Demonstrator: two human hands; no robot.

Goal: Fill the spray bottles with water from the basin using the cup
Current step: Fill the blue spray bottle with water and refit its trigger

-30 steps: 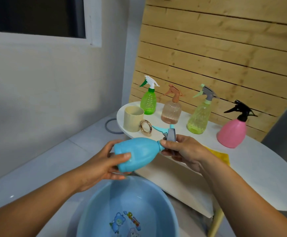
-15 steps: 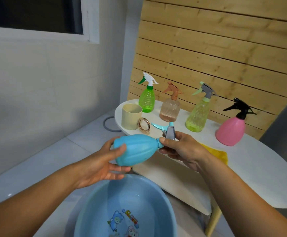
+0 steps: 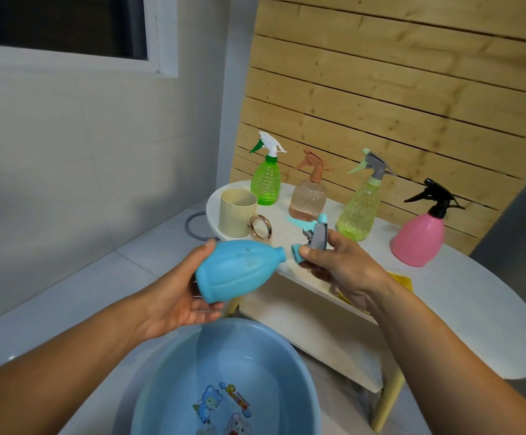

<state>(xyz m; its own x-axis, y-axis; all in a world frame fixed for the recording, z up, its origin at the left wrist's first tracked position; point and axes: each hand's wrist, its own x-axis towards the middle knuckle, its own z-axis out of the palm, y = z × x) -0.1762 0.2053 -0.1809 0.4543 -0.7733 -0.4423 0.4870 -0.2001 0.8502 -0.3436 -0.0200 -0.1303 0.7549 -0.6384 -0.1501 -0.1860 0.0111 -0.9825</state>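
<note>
Now that the spray head (image 3: 313, 238) sits clear of the blue bottle (image 3: 239, 271), with a small gap at the neck where half a second ago the two were joined, the unscrewing step looks done. The left hand (image 3: 174, 296) cradles the bottle on its side over the basin (image 3: 167, 387), fingers curled round its base, neck pointing right. The right hand (image 3: 340, 265) pinches the detached head, fingers closed on its collar. The dip tube isn't visible. The cup (image 3: 236, 216) stands untouched on the table (image 3: 475, 309), just beside a metal ring (image 3: 260, 227). The other four spray bottles stand capped in a row behind. Likely next: put the head down, free the right hand for the cup, scoop from the basin. Risk: the bottle's narrow mouth will spill unless it's held upright.
</note>
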